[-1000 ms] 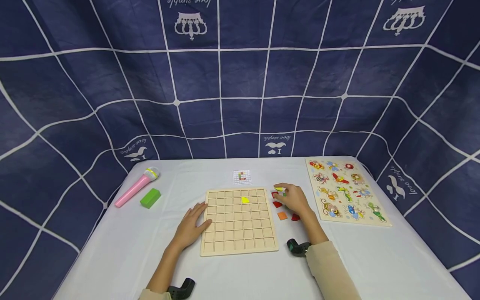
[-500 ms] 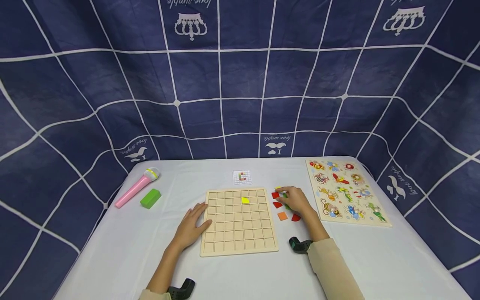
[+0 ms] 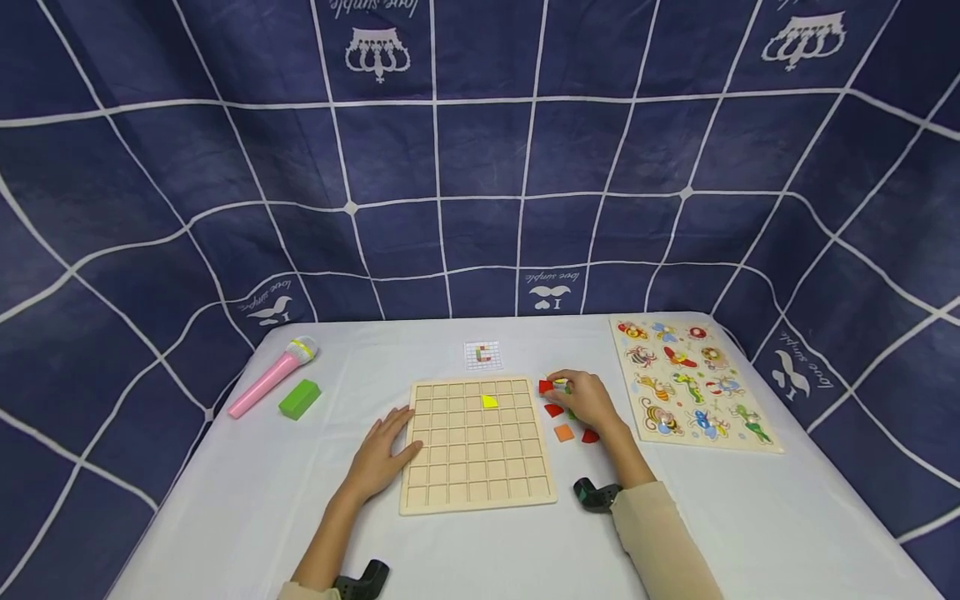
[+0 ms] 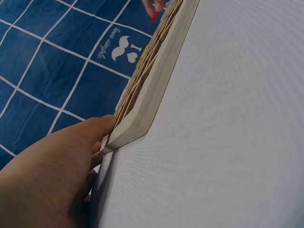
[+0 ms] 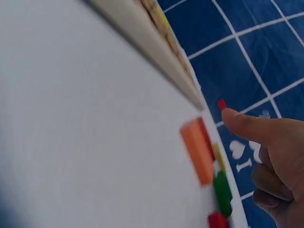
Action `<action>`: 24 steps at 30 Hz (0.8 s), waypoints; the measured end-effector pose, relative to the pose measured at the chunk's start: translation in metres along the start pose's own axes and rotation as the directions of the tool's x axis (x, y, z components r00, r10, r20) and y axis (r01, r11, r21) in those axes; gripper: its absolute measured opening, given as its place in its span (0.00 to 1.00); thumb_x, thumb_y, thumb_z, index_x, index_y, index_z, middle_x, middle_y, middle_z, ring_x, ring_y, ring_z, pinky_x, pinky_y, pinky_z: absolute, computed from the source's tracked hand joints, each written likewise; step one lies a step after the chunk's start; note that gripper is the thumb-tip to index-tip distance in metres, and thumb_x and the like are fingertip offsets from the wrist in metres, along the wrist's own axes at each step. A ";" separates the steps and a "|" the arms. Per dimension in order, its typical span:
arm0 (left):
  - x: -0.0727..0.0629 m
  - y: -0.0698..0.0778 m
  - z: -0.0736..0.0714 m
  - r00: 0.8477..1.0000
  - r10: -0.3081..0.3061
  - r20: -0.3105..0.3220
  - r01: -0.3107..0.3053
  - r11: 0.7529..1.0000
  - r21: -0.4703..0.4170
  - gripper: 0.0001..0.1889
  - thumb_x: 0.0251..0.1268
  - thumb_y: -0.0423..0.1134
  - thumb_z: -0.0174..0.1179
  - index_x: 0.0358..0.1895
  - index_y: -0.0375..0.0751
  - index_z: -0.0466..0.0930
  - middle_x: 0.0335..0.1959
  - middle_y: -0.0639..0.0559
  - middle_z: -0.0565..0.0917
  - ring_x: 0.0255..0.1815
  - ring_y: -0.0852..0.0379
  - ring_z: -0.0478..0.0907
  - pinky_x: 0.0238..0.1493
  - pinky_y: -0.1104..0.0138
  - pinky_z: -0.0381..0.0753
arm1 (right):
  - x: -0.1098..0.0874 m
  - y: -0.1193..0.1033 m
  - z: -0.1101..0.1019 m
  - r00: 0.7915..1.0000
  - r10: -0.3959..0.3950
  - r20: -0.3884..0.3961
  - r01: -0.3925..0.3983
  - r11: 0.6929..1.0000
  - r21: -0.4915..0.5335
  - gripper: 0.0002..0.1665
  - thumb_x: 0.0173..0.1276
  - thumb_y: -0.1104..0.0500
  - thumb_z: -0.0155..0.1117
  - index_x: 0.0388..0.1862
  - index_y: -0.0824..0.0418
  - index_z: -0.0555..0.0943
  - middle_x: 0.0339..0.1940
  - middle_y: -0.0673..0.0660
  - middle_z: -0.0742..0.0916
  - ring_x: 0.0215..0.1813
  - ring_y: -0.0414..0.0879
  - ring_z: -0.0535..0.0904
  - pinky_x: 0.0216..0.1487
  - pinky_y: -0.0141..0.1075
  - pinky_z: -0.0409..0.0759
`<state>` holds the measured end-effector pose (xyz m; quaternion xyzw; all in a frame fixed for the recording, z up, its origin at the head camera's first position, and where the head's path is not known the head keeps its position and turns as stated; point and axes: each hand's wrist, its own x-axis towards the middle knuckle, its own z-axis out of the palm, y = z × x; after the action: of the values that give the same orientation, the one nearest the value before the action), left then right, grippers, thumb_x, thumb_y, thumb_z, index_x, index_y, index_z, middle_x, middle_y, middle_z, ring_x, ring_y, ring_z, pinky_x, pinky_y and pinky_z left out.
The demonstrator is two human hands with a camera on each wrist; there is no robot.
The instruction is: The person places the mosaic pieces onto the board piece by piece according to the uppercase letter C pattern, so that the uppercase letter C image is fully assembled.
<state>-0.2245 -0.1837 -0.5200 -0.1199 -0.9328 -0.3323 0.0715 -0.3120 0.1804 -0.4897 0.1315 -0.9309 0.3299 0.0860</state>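
Note:
A square wooden grid board (image 3: 480, 492) lies in the middle of the white table, with one yellow piece (image 3: 490, 402) in an upper cell. My left hand (image 3: 381, 457) rests along the board's left edge, fingers straight; in the left wrist view a digit touches its corner. To the right of the board, my right hand (image 3: 588, 400) pinches a small red square piece (image 5: 222, 104) between thumb and finger. Beneath and around this hand lie a red quarter-round piece (image 3: 553, 410), an orange square piece (image 3: 564, 432), another red piece (image 3: 590, 436), and partly hidden yellow and green pieces (image 5: 222, 190).
Behind the board lies a small printed pattern card (image 3: 483, 355). A wooden insect puzzle (image 3: 701, 383) lies at the right. On the left are a pink toy microphone (image 3: 270, 379) and a green block (image 3: 300, 399). A dark blue gridded curtain (image 3: 480, 233) stands behind the table.
My right hand has drawn back from the yellow piece to the red square piece, gripped it and shifted it slightly up and left. My left hand has stayed on the board.

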 end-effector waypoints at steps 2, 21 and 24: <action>-0.001 -0.001 0.000 1.000 -0.001 0.003 0.001 1.000 0.006 0.32 0.61 0.48 0.59 0.66 0.37 0.64 0.67 0.42 0.64 0.70 0.44 0.52 0.70 0.52 0.43 | 0.000 -0.011 0.000 1.000 -0.021 -0.020 0.022 1.000 0.016 0.19 0.53 0.51 0.72 0.42 0.58 0.84 0.08 0.47 0.62 0.13 0.39 0.53 0.14 0.30 0.52; 0.000 -0.002 0.000 1.000 0.000 0.000 0.000 1.000 0.001 0.32 0.61 0.48 0.60 0.66 0.37 0.64 0.67 0.42 0.64 0.70 0.44 0.52 0.70 0.52 0.42 | 0.017 -0.091 0.050 0.992 -0.126 0.012 0.125 0.990 0.061 0.19 0.55 0.49 0.70 0.43 0.56 0.84 0.08 0.45 0.60 0.14 0.37 0.50 0.13 0.29 0.49; 0.000 -0.002 0.001 1.000 0.000 0.002 0.000 1.000 -0.002 0.32 0.61 0.48 0.60 0.66 0.37 0.64 0.67 0.42 0.64 0.70 0.44 0.52 0.70 0.52 0.42 | 0.017 -0.089 0.061 0.993 -0.105 0.062 0.102 0.994 0.042 0.18 0.55 0.49 0.70 0.42 0.56 0.84 0.09 0.45 0.65 0.14 0.37 0.54 0.13 0.28 0.53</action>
<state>-0.2253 -0.1845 -0.5220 -0.1202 -0.9326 -0.3329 0.0705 -0.3056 0.0719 -0.4800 0.1919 -0.9185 0.3385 0.0704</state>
